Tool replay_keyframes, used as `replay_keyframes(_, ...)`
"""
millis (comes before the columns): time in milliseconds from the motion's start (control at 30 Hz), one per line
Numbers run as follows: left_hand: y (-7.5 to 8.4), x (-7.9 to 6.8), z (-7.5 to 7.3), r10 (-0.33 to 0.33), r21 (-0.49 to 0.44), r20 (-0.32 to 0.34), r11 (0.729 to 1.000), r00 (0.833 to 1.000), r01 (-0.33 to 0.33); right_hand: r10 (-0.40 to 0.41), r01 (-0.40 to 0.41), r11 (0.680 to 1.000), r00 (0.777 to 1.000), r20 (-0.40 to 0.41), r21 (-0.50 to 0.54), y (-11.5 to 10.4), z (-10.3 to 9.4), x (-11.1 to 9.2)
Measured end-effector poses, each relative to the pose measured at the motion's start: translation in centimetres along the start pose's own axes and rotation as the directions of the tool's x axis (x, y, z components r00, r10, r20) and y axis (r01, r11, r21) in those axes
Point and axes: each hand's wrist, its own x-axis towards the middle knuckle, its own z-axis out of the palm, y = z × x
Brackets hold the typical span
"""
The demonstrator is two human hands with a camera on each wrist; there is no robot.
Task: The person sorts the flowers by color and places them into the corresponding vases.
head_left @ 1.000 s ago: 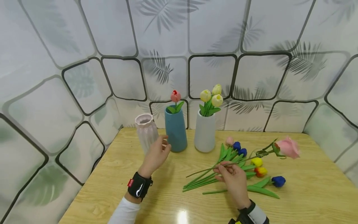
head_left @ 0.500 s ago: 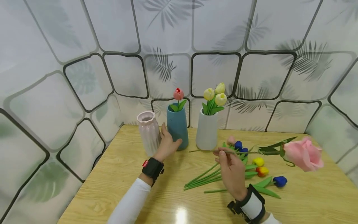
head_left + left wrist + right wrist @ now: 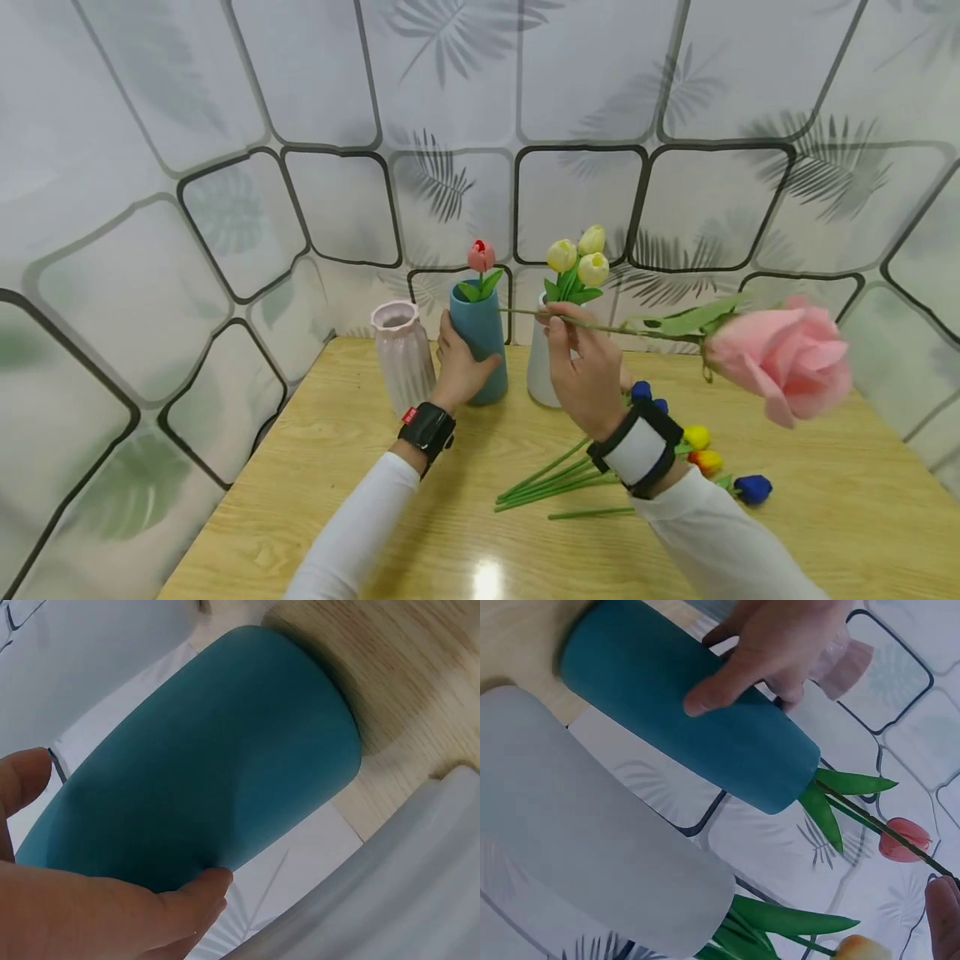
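My left hand (image 3: 459,367) holds the blue vase (image 3: 482,329) from its left side, the thumb across the front and the fingers along the far side. One pink tulip (image 3: 481,256) stands in that vase. Between thumb and fingers, my right hand (image 3: 588,375) pinches the thin stem of a pink rose (image 3: 783,358). The rose lies nearly level in the air, bloom to the right. Its stem end is close to the blue vase's rim; in the right wrist view the stem (image 3: 885,825) runs toward the mouth. Whether it has entered cannot be told.
A ribbed pale pink vase (image 3: 403,358) stands left of the blue one. The white vase (image 3: 542,367), holding yellow-white tulips (image 3: 577,260), is partly behind my right hand. On the wooden table (image 3: 300,492) lie several tulips (image 3: 540,487) in blue, yellow and orange-red, partly covered by my right arm.
My right hand has lifted the rose up from above the lying tulips toward the blue vase's rim. My left hand has moved from beside the pale pink vase onto the blue vase.
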Motion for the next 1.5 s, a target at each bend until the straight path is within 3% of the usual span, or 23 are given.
replay_keyframes(133,-0.3,0.0,0.1,-0.015,-0.013,-0.003,1.000,1.000,0.015,-0.041,0.042,0.999,0.999,0.035,-0.030,0.4,1.1,1.2)
replay_keyframes(433,-0.8,0.0,0.3,-0.004,0.033,-0.030,0.999,1.000,0.005,0.034,-0.002,0.985,0.982,0.183,-0.173,2.0,3.0,2.3)
replay_keyframes(633,-1.0,-0.2,0.1,-0.021,0.037,-0.025,0.999,0.999,0.022,0.179,-0.120,0.972,0.933,0.311,-0.200,2.8,4.4,3.4)
replay_keyframes(833,-1.1,-0.3,0.2,-0.028,0.098,-0.021,0.995,0.999,0.030,0.269,-0.175,0.951,0.877,0.398,-0.257,3.4,5.5,4.3)
replay_keyframes(1000,-1.3,-0.2,0.3,-0.022,0.152,-0.007,0.988,1.000,0.023,0.301,-0.156,0.929,0.846,0.439,-0.335,4.0,6.3,4.8)
replay_keyframes(1167,-1.2,-0.2,0.1,0.002,0.147,-0.003,0.989,1.000,-0.002,0.318,-0.103,0.892,0.835,0.449,-0.440,4.6,7.4,5.2)
replay_keyframes(1267,-1.2,-0.3,0.0,0.011,0.150,0.005,0.989,1.000,-0.012,0.409,-0.137,0.838,0.798,0.443,-0.528,4.8,8.2,5.2)
replay_keyframes(1367,-1.3,-0.4,0.0,0.017,0.169,0.010,0.985,1.000,-0.019,0.522,-0.201,0.790,0.715,0.465,-0.578,5.0,8.7,5.0)
replay_keyframes(1400,-1.3,-0.5,0.0,0.018,0.174,0.012,0.984,1.000,-0.020,0.536,-0.199,0.786,0.691,0.484,-0.586,5.0,8.8,4.9)
replay_keyframes(1500,-1.3,-0.5,-0.1,0.020,0.191,0.015,0.981,1.000,-0.022,0.487,-0.087,0.803,0.665,0.565,-0.590,5.1,8.8,4.7)
